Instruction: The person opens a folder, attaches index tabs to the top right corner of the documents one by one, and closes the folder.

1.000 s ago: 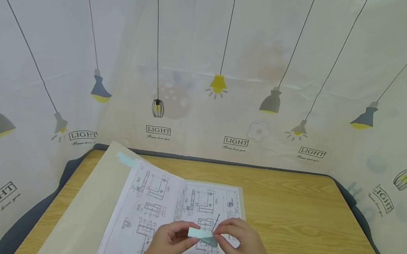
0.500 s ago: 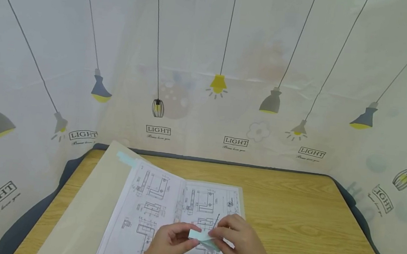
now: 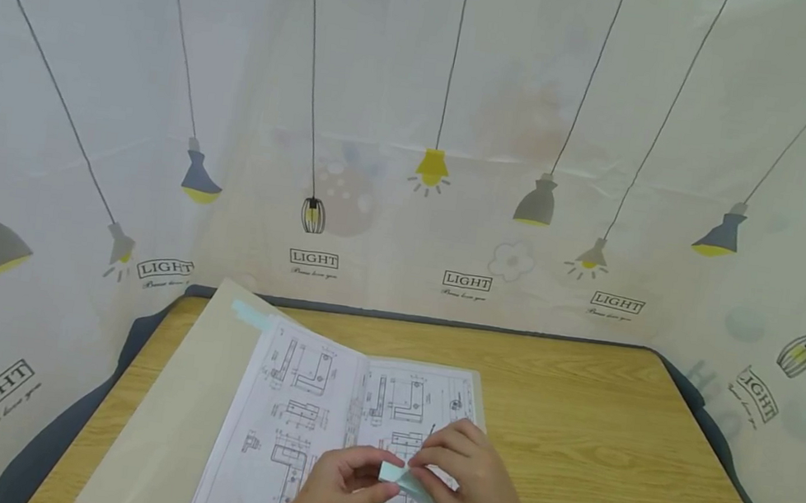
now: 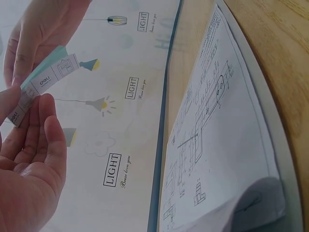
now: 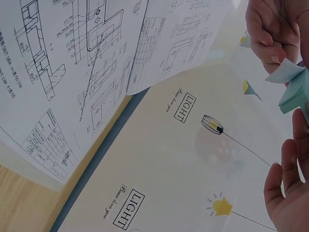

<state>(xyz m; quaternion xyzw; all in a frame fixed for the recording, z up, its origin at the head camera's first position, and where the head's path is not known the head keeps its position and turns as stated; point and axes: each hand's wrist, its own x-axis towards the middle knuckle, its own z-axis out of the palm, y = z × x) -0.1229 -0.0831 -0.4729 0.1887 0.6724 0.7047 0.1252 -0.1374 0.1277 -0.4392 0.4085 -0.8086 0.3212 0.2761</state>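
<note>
Thumb and fingers of my left hand (image 3: 339,481) grip one end of a small light-blue sticky note pad (image 3: 393,473), held over the open booklet. My right hand (image 3: 463,474) pinches at the other end, where a top sheet lifts away from the rest. In the right wrist view the raised sheet (image 5: 286,71) stands apart from the pad's thicker stack (image 5: 293,96). The white printed underside of the pad (image 4: 46,82) shows in the left wrist view. Beneath both hands lie the booklet's pages (image 3: 311,407) with technical drawings.
The booklet's beige cover (image 3: 159,423) is spread out on the left, with a light-blue strip (image 3: 249,314) near its top. Everything rests on a wooden table (image 3: 591,439). Behind it hangs a cloth (image 3: 390,233) printed with lamps.
My right hand has drawn slightly leftward over the pad, curling and lifting a sheet from it. The left hand has shifted a little to the right; the booklet has stayed put.
</note>
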